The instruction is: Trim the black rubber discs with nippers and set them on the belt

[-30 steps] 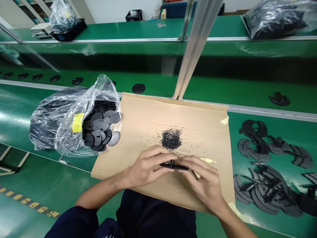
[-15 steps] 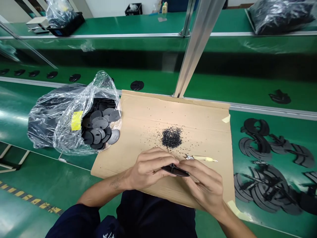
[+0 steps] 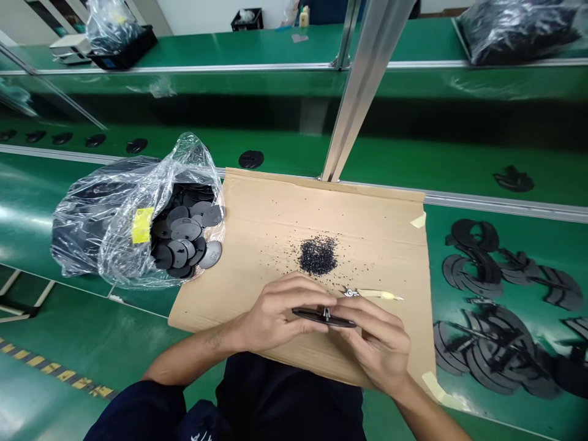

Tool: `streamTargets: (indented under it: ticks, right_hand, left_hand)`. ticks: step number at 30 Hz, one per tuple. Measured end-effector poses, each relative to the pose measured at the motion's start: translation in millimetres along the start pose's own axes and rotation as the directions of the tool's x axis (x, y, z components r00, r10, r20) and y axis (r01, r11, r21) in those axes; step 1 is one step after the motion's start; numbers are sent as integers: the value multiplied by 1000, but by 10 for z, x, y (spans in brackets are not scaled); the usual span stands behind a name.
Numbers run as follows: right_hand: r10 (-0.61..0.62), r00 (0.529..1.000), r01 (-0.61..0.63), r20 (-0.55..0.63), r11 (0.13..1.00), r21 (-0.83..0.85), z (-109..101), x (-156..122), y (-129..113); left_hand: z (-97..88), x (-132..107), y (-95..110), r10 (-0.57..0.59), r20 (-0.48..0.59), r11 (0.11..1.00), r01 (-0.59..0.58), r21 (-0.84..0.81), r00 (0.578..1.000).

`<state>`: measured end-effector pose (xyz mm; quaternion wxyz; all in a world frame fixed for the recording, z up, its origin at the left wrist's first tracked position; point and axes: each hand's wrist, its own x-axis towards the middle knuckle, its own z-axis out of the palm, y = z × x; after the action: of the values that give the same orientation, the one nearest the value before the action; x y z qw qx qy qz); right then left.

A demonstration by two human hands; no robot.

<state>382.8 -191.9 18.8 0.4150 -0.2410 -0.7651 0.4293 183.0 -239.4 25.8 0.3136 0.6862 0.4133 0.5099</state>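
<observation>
Between my two hands is a thin black plastic disc, seen nearly edge-on, with a small raised fitting at its middle. My left hand grips its left side, thumb below and fingers above. My right hand pinches the right side, its fingertips close to the fitting. Just beyond the hands a heap of tiny black pieces lies on the cardboard sheet. A pair of cutters with pale yellow handles rests on the cardboard beyond my right hand.
A clear plastic bag spills black discs onto the cardboard's left side. Black curved parts are piled on the green bench at right. A metal post rises behind the cardboard. Single black parts sit along the green strip behind.
The disc has been turned between my hands, so its central fitting now faces me more. My right hand has shifted slightly left. Both hands keep their grip.
</observation>
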Motion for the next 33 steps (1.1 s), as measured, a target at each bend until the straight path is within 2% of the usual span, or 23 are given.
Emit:
streamTargets:
  ticks: [2, 4, 6, 8, 9, 11, 14, 18, 20, 26, 33]
  right_hand:
    - [-2, 996, 9, 85, 996, -90, -83, -26, 56]
    - [29, 984, 32, 178, 942, -333, -230, -104, 153]
    - [116, 971, 36, 208, 790, -612, -404, -233, 277]
    - [190, 963, 29, 191, 632, -774, -549, -375, 386]
    - [218, 958, 26, 188, 586, -810, -598, -434, 419]
    - [257, 949, 10, 180, 550, -835, -645, -498, 426]
    - [279, 948, -48, 155, 603, -796, -615, -438, 309]
    - [203, 962, -65, 183, 820, -568, -505, -203, 112]
    - [157, 964, -37, 213, 877, -479, -450, -100, 55]
    - [76, 946, 65, 315, 907, -416, -374, 60, 7]
    - [9, 943, 152, 333, 878, -455, -385, 102, -17]
  left_hand:
    - [-20, -20, -22, -6, 14, 1000, 6, 21, 1000]
    - [-57, -44, -53, -1, 0, 997, 1, 80, 1000]
    - [-98, -67, -91, 10, -27, 990, -6, 139, 1000]
    - [-132, -84, -131, 17, -40, 985, -9, 172, 999]
    - [-142, -89, -150, 18, -41, 983, -10, 181, 999]
    - [-148, -91, -182, 16, -41, 982, -8, 189, 999]
    - [-128, -83, -208, 4, -29, 983, 2, 184, 1000]
    - [-91, -71, -206, -8, 10, 989, 6, 149, 1000]
    - [-85, -70, -193, -12, 16, 991, 10, 137, 1000]
    - [-118, -83, -155, -53, 27, 993, 50, 104, 998]
    - [-124, -93, -169, -68, 41, 994, 64, 87, 997]
